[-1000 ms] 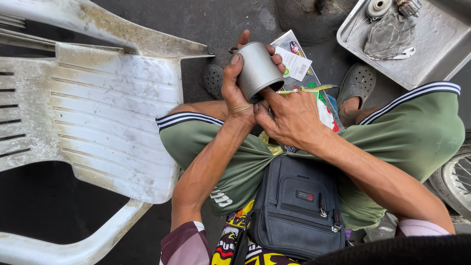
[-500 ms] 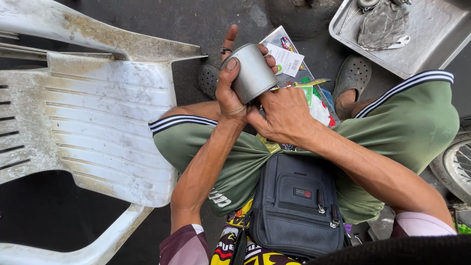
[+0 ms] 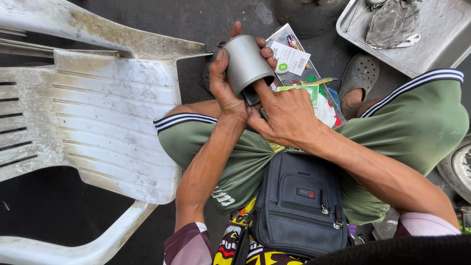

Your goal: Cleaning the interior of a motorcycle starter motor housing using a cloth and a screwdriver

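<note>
Dark pavement lies under everything, with a grimy white plastic chair [image 3: 93, 118] off to the left hand's [image 3: 226, 88] outer side and a metal tray [image 3: 431, 44] beyond the right hand [image 3: 287, 115]. Between the knees, the left hand is wrapped tight around a grey metal cylinder [image 3: 247, 61]; it looks rigid, smooth, probably slippery, best gripped around its wall. The right hand's fingers [image 3: 259, 91] press into its open end, so whatever they touch inside stays hidden.
</note>
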